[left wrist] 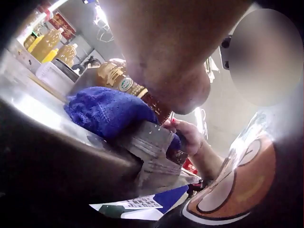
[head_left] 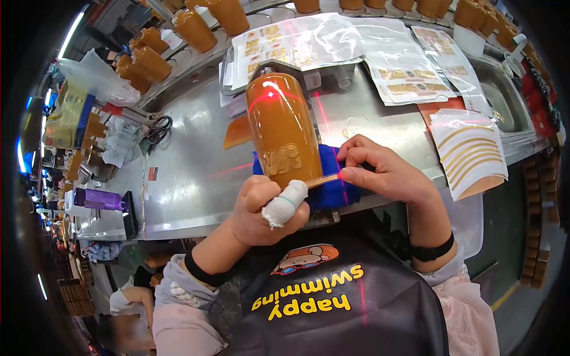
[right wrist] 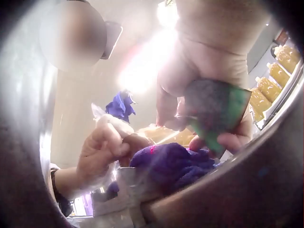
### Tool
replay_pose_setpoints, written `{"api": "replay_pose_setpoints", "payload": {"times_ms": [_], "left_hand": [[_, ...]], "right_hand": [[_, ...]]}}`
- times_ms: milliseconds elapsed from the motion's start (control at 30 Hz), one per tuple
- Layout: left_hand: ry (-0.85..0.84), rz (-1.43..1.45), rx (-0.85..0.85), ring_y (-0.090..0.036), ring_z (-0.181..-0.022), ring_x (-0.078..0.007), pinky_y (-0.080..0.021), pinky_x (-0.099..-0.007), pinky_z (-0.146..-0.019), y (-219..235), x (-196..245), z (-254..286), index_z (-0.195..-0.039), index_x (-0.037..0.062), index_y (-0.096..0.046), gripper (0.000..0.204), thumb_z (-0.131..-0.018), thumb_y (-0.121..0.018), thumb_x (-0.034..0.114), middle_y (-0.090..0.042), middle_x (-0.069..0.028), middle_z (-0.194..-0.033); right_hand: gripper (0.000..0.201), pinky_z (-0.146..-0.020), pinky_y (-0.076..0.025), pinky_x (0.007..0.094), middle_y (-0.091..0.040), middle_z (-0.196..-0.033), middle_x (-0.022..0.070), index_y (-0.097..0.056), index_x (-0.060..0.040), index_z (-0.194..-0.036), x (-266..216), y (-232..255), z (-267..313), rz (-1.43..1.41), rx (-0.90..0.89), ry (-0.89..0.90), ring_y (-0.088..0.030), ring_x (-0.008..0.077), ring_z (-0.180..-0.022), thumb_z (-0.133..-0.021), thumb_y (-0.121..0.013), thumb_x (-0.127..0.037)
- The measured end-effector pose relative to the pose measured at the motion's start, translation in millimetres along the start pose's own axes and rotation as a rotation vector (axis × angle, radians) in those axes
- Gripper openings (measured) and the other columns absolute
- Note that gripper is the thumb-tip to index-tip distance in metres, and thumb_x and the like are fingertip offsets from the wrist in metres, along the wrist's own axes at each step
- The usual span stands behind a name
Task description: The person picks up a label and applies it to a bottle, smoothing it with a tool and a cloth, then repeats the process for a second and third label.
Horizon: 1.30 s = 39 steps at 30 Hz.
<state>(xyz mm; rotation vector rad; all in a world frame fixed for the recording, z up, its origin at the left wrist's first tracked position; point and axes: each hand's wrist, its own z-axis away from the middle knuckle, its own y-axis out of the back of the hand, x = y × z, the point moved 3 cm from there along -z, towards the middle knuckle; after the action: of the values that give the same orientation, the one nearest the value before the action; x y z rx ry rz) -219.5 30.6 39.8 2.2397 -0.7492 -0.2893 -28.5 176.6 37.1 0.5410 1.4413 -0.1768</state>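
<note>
A glossy brown bottle (head_left: 282, 127) with raised lettering lies over a blue cloth (head_left: 335, 193), its base end towards me. A narrow gold strip (head_left: 323, 180) runs across at that end. My left hand (head_left: 261, 210) is curled there, a white cover (head_left: 285, 204) on one digit, and pinches the strip's left end against the base. The thumb and forefinger of my right hand (head_left: 386, 169) pinch its right end. In the right wrist view, a flat dark-green piece (right wrist: 218, 111) sits within the right hand; the head view hides it.
Printed decal sheets (head_left: 303, 50) lie behind the bottle, and a sheet of curved gold strips (head_left: 472, 151) at the right. Other brown bottles (head_left: 196, 32) line the back. Scissors (head_left: 157, 129) lie on the left of the metal table (head_left: 190, 172); a sink (head_left: 507, 107) is at the right.
</note>
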Motion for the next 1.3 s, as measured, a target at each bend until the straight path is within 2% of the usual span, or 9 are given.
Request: {"api": "replay_pose_setpoints", "payload": {"times_ms": [200,333,467,567,867,1067,1100,1200,1300], "left_hand": [[0.027,0.006,-0.048,-0.045,-0.089,-0.0214,-0.041,-0.037,-0.068,-3.9,3.1,-17.9,-0.079,0.0181,-0.068,0.028,-0.053,-0.073,0.01,-0.058,0.0,-0.107],[-0.201,-0.064,-0.061,-0.046,-0.087,-0.0223,-0.04,-0.0368,-0.067,-2.4,2.8,-29.1,-0.078,0.0166,-0.067,0.024,-0.055,-0.072,0.01,-0.06,-0.0013,-0.104],[0.072,0.002,-0.048,-0.047,-0.085,-0.0232,-0.038,-0.0359,-0.064,-3.0,1.2,1.2,-0.075,0.0153,-0.065,0.02,-0.056,-0.07,0.01,-0.06,-0.0039,-0.102],[0.016,-0.069,-0.024,-0.047,-0.083,-0.0231,-0.037,-0.0353,-0.064,-1.3,3.4,2.3,-0.075,0.0158,-0.065,0.022,-0.056,-0.07,0.007,-0.057,-0.0045,-0.102],[0.056,-0.012,-0.017,-0.046,-0.082,-0.0213,-0.039,-0.0328,-0.067,-1.8,4.6,-19.5,-0.081,0.0199,-0.069,0.032,-0.054,-0.076,0.003,-0.041,-0.0027,-0.097],[-0.104,-0.249,-0.116,-0.047,-0.098,-0.022,-0.039,-0.0374,-0.079,-0.1,9.5,-27.4,-0.091,0.0217,-0.07,0.037,-0.057,-0.081,0.01,-0.054,-0.002,-0.108],[-0.073,-0.243,-0.123,-0.046,-0.103,-0.0239,-0.039,-0.0421,-0.082,3.3,8.5,-22.6,-0.104,0.0209,-0.066,0.043,-0.064,-0.082,0.014,-0.059,-0.0048,-0.117],[0.058,-0.291,0.135,-0.047,-0.107,-0.0238,-0.037,-0.0408,-0.088,-3.0,5.3,-12.4,-0.109,0.0254,-0.062,0.038,-0.074,-0.076,0.018,-0.061,-0.0028,-0.118],[0.2,-0.275,0.065,-0.048,-0.114,-0.0316,-0.035,-0.0453,-0.092,2.2,1.6,-18.1,-0.122,0.0146,-0.055,0.053,-0.077,-0.078,0.028,-0.056,-0.0141,-0.129]], "right_hand": [[0.024,-0.088,-0.038,0.0279,-0.05,-0.111,0.0065,-0.058,-0.0039,-0.085,1.0,-1.0,0.2,-0.011,0.003,-0.014,-0.046,0.0145,-0.101,-0.093,-0.065,-0.026],[0.025,-0.088,-0.038,0.0281,-0.051,-0.11,0.0065,-0.059,-0.0036,-0.086,0.2,-2.1,-0.1,0.01,0.011,0.0,-0.047,0.0148,-0.1,-0.093,-0.066,-0.027],[0.027,-0.086,-0.039,0.0275,-0.051,-0.108,0.0065,-0.059,-0.0026,-0.086,-0.4,-3.5,-0.5,0.04,0.042,0.013,-0.047,0.0153,-0.099,-0.092,-0.067,-0.028],[0.031,-0.084,-0.043,0.0321,-0.053,-0.103,0.0123,-0.062,0.0003,-0.088,3.2,-4.2,-2.7,0.083,0.066,0.06,-0.052,0.023,-0.095,-0.091,-0.066,-0.031],[0.031,-0.081,-0.044,0.0319,-0.053,-0.103,0.0127,-0.062,0.0002,-0.087,4.4,-5.3,-4.0,0.054,0.076,0.043,-0.053,0.023,-0.094,-0.091,-0.066,-0.03],[0.025,-0.086,-0.04,0.0278,-0.05,-0.108,0.0062,-0.06,-0.0007,-0.091,2.8,-5.7,-3.3,0.064,0.046,0.021,-0.047,0.0154,-0.098,-0.092,-0.066,-0.025],[0.025,-0.086,-0.04,0.0278,-0.05,-0.108,0.0062,-0.061,-0.0009,-0.091,3.3,-5.2,-3.2,0.061,0.042,0.015,-0.047,0.0155,-0.098,-0.092,-0.067,-0.025],[0.025,-0.085,-0.04,0.0277,-0.051,-0.108,0.0064,-0.06,-0.0015,-0.091,4.5,-4.4,-3.0,0.063,0.031,0.006,-0.047,0.0156,-0.098,-0.092,-0.067,-0.026],[0.026,-0.085,-0.039,0.0276,-0.05,-0.108,0.0067,-0.059,-0.0025,-0.087,1.6,-2.3,-1.1,0.08,0.042,0.029,-0.047,0.0156,-0.098,-0.092,-0.067,-0.027]]}}
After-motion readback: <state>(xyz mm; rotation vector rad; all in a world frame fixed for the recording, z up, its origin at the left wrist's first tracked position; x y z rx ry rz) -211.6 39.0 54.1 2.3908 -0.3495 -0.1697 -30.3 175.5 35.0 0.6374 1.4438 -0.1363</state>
